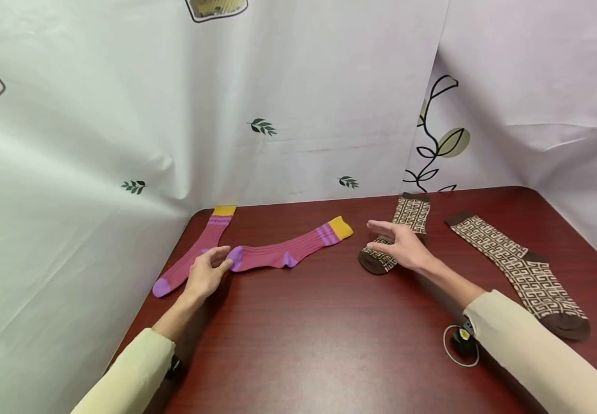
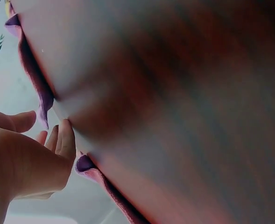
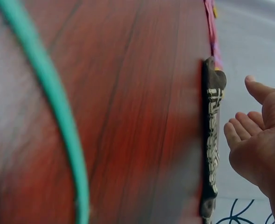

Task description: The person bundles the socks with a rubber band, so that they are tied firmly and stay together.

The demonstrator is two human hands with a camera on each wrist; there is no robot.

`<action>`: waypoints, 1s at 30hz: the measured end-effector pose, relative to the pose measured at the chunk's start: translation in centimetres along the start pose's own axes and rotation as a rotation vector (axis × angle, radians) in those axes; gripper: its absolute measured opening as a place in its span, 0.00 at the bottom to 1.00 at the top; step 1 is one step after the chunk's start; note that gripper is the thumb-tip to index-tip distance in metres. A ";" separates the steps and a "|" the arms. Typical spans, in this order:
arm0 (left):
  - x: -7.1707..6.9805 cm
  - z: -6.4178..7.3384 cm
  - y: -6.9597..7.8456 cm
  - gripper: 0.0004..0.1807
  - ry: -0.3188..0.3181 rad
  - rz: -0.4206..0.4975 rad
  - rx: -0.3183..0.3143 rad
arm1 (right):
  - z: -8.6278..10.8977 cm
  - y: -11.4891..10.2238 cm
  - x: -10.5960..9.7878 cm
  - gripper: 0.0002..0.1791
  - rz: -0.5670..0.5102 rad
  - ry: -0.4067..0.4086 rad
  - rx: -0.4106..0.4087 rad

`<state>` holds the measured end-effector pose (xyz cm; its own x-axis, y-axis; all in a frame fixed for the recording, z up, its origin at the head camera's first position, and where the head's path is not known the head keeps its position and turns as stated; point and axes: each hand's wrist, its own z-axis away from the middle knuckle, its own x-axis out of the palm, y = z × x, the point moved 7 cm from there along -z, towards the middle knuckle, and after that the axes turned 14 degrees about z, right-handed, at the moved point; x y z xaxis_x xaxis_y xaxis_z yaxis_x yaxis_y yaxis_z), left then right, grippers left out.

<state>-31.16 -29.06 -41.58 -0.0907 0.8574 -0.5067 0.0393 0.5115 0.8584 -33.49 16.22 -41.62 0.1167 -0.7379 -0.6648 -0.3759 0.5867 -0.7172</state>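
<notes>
A pink sock (image 1: 267, 256) with purple toe and heel and a yellow cuff lies crosswise on the table. Beside its toe is my left hand (image 1: 207, 273), thumb and fingers parted; in the left wrist view a gap shows between them. Partly behind that hand lies a matching pink sock (image 1: 187, 265). My right hand (image 1: 404, 246) hovers over a brown-and-cream patterned sock (image 1: 411, 214), covering its middle, fingers extended and holding nothing. In the right wrist view this patterned sock (image 3: 213, 135) lies flat, apart from the hand. A second patterned sock (image 1: 516, 261) lies farther right.
The dark red wooden table (image 1: 303, 345) has rounded far corners. White curtain-like sheeting (image 1: 303, 86) with leaf prints hangs behind it and along both sides. A wrist device with a looped cable (image 1: 461, 343) hangs below the right sleeve.
</notes>
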 end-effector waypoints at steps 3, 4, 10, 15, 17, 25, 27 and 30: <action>0.1 -0.2 -0.1 0.22 0.004 -0.012 -0.010 | -0.6 0.1 0.6 0.33 0.007 -0.003 0.002; 0.1 -0.2 -0.1 0.22 0.005 -0.020 -0.013 | -0.8 0.1 0.8 0.33 0.015 -0.002 0.003; 0.2 -0.4 -0.3 0.20 0.011 -0.030 -0.036 | -1.8 0.2 1.8 0.33 -0.008 -0.019 0.020; 0.2 -0.5 -0.4 0.19 0.017 0.011 -0.063 | -2.7 0.3 2.4 0.34 -0.046 -0.043 0.070; 0.2 -0.5 -0.5 0.18 0.019 0.023 -0.070 | -3.1 0.3 2.6 0.33 -0.044 -0.043 0.084; 0.3 -0.6 -0.5 0.18 0.013 0.053 -0.084 | -4.5 0.5 2.9 0.31 -0.011 -0.019 0.134; 0.3 -0.5 -0.4 0.18 0.009 0.056 -0.089 | -4.8 0.6 2.9 0.30 -0.022 -0.014 0.144; 0.3 -0.5 -0.3 0.18 0.008 0.059 -0.091 | -5.1 0.6 3.0 0.29 -0.015 -0.006 0.156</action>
<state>-31.73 -29.00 -41.99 -0.0989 0.8852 -0.4545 -0.0458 0.4522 0.8907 -38.02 12.69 -43.01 0.1271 -0.7453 -0.6545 -0.2267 0.6206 -0.7507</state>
